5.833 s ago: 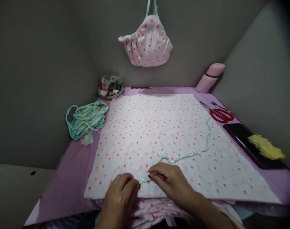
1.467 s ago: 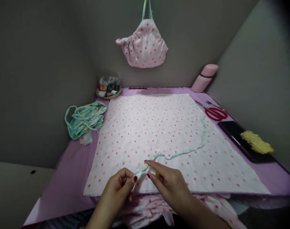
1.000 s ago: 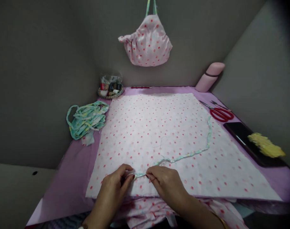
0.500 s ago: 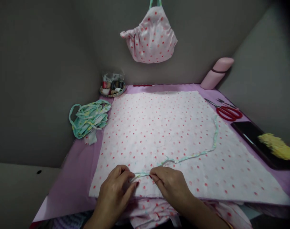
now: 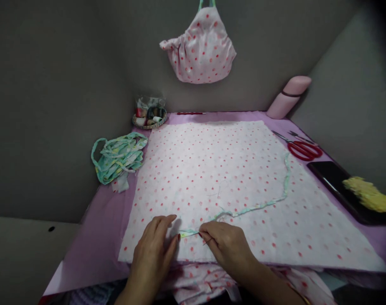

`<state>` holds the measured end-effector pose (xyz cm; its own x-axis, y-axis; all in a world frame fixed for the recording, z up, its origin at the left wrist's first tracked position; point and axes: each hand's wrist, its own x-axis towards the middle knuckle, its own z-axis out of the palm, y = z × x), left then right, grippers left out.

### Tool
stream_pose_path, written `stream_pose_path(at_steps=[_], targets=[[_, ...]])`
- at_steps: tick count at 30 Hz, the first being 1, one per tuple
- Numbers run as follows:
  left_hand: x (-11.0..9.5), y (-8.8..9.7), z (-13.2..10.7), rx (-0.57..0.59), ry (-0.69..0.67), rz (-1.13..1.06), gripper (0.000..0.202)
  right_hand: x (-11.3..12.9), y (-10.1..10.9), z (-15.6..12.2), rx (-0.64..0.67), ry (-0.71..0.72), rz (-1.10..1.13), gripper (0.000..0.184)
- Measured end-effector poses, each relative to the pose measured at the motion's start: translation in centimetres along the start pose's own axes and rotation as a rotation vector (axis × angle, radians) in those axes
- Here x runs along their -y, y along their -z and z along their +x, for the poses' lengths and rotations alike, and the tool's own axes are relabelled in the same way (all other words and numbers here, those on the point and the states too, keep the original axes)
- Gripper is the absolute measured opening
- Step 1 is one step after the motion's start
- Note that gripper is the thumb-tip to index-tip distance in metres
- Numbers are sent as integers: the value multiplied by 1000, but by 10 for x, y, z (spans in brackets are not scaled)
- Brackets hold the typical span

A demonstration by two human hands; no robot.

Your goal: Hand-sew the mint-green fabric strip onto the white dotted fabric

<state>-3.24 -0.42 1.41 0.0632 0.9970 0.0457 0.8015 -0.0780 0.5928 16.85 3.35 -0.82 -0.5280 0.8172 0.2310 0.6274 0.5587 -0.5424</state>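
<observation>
A narrow mint-green fabric strip [image 5: 254,208] runs in a bent line over the white cloth with red dots [image 5: 193,165]. Its near end lies between my two hands. My right hand [image 5: 226,245] pinches the strip there, and a thin, dark needle-like piece shows below its fingertips. My left hand [image 5: 156,245] is at the strip's left end, thumb and fingers spread apart, the thumb tip beside the end. Loose thread lies on the cloth beyond my hands.
At left lie a bundle of mint-green strips [image 5: 119,157] and a basket of thread spools [image 5: 150,120]. Red-handled scissors [image 5: 302,150], a black phone [image 5: 329,178] with a yellow scrunched piece [image 5: 369,195], and a pink bottle [image 5: 286,99] are right. A dotted fabric piece [image 5: 205,51] hangs ahead.
My left hand's fingers have opened and lifted off the strip's end, which now shows more. My right hand has stayed in its place, still pinching.
</observation>
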Motion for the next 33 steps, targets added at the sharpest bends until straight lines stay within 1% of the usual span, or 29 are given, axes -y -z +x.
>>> stream_pose_path(at_steps=[2,5,8,11,13,15,18,21,24,28,30,31,33], targets=[[-1,3,3,27,5,-13,25,0,0,0,1,5,4,31],[-7,9,9,97,80,-21,17,1,1,0,9,3,9,31],[-11,14,14,152,102,-31,11,1,1,1,6,3,9,31],[-8,12,12,138,61,-25,13,0,1,1,3,9,11,32],[-2,9,9,113,-2,-4,14,0,0,0,5,5,16,31],[4,7,4,94,-71,49,16,0,0,0,3,-2,18,30],[7,8,0,104,-138,162,16,1,0,0,1,-9,17,28],[3,11,1,120,-155,207,17,1,0,0,10,-3,15,28],[-3,9,6,99,-120,225,22,0,0,0,20,-22,28,27],[-8,3,11,80,-60,233,17,0,0,-1,18,-28,37,26],[-10,2,13,91,-62,230,13,0,0,-1,18,-28,33,26],[-10,3,14,109,-82,225,16,0,0,-1,19,-30,32,26],[-9,4,14,156,-150,206,30,1,1,-1,20,-26,34,26]])
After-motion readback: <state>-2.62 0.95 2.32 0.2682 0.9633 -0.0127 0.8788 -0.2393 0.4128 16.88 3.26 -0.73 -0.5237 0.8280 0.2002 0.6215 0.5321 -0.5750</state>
